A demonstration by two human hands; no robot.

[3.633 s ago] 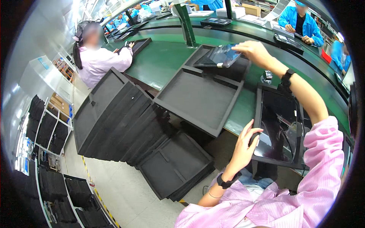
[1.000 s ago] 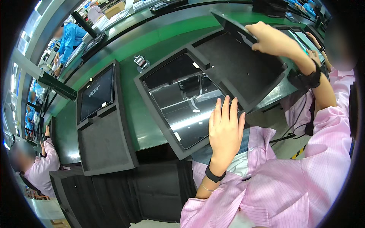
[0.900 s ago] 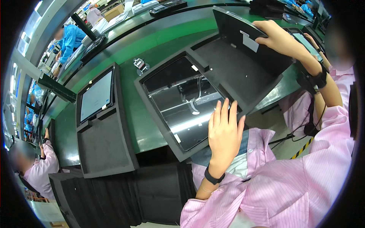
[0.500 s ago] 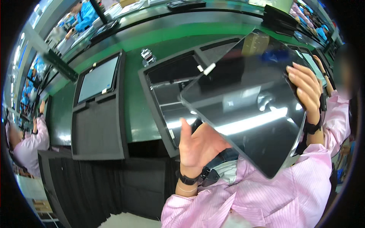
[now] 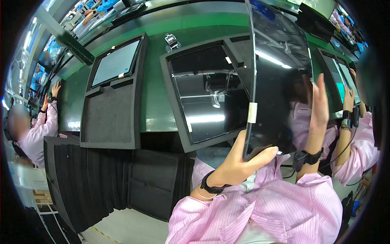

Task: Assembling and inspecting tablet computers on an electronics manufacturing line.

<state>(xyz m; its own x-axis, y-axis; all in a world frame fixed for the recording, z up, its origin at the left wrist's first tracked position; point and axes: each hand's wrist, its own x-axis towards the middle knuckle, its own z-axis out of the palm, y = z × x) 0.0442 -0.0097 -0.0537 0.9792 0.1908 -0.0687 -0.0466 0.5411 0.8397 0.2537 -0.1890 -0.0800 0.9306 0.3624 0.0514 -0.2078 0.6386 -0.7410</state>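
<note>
A glossy black tablet-like panel with a pale tab on its edge stands nearly upright before me. My left hand grips its lower corner between thumb and fingers. At the panel's right edge, my right hand has its fingers stretched upward; whether it touches the panel I cannot tell. Beyond my left hand, a second glossy black panel with white tabs lies in a dark foam tray.
Further left, another foam tray holds a lit tablet above a bare recess. A small metal device sits on the green bench. Black foam trays are stacked below. Co-workers' hands appear left and right.
The held panel has swung from a slant to nearly upright. My left hand has closed on its lower corner, and my right hand has let go of its grip and straightened its fingers.
</note>
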